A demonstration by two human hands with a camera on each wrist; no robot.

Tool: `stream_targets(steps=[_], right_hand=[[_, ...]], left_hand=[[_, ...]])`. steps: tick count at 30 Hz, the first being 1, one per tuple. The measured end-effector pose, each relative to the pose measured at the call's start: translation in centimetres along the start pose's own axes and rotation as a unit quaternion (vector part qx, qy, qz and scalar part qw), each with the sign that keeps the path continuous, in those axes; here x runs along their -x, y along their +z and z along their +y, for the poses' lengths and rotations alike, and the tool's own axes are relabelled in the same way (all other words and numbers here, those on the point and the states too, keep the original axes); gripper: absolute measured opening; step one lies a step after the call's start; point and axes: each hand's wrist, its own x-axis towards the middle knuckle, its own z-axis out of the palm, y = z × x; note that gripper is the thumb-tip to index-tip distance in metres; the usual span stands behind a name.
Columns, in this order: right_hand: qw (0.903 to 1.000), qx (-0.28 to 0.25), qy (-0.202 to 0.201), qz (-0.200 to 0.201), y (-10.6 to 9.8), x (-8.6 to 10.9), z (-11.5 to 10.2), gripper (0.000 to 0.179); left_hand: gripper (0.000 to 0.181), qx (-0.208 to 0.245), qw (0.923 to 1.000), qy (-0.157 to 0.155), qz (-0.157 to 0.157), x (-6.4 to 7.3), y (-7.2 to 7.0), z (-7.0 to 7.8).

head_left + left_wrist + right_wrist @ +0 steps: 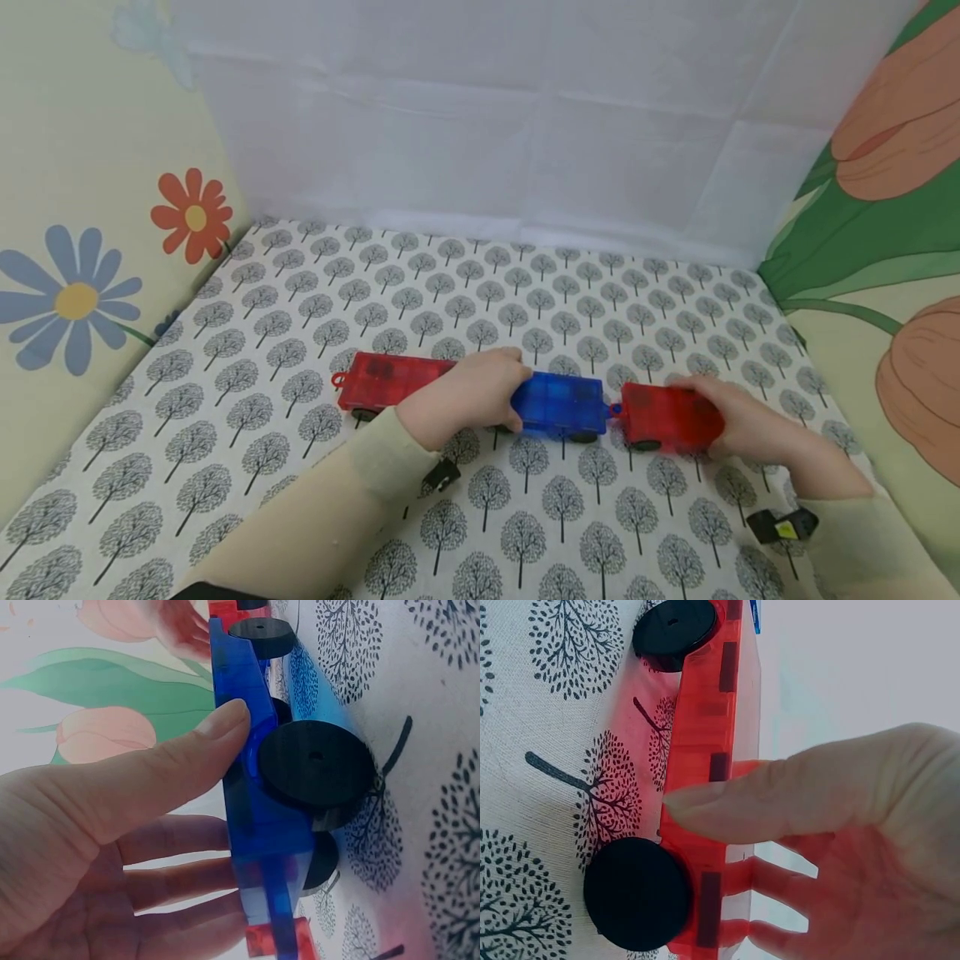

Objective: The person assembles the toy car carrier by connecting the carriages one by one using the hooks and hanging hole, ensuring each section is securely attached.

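Three translucent toy wagons with black wheels stand in a row on the cloth. My left hand [480, 387] grips the blue toy wagon [562, 404] near its left end, thumb on the near side and fingers across the far side. The thumb presses just above a black wheel [315, 763] in the left wrist view. My right hand [738, 417] holds the right red toy wagon [663, 418] by its right part, thumb along its near side [697, 757]. Small end loops [614, 410] of these two meet. The left red toy wagon [397, 379] lies partly behind my left hand, which hides its right end.
A white cloth [525, 500] printed with grey trees covers the surface. White fabric [517, 125] hangs at the back. Panels with printed flowers stand at the left [75, 150] and right [900, 250]. A dark wrist device [782, 525] sits at my right cuff.
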Motion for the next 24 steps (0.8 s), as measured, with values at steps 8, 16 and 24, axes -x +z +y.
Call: stream_targets(steps=[8, 16, 24], right_hand=[[0.9999, 0.009, 0.002, -0.007, -0.11, 0.14, -0.05, 0.097], [0.9985, 0.055, 0.003, 0.002, 0.28, 0.1, -0.22, 0.094], [0.9973, 0.073, 0.002, 0.004, 0.55, 0.15, -0.11, 0.095]], left_hand=[[0.068, -0.001, 1.0, 0.006, 0.003, 0.11, 0.12, -0.08], [0.071, 0.0, 1.0, -0.008, -0.005, 0.57, 0.0, -0.38], [0.075, 0.001, 0.9998, 0.006, 0.017, 0.95, 0.28, -0.94]])
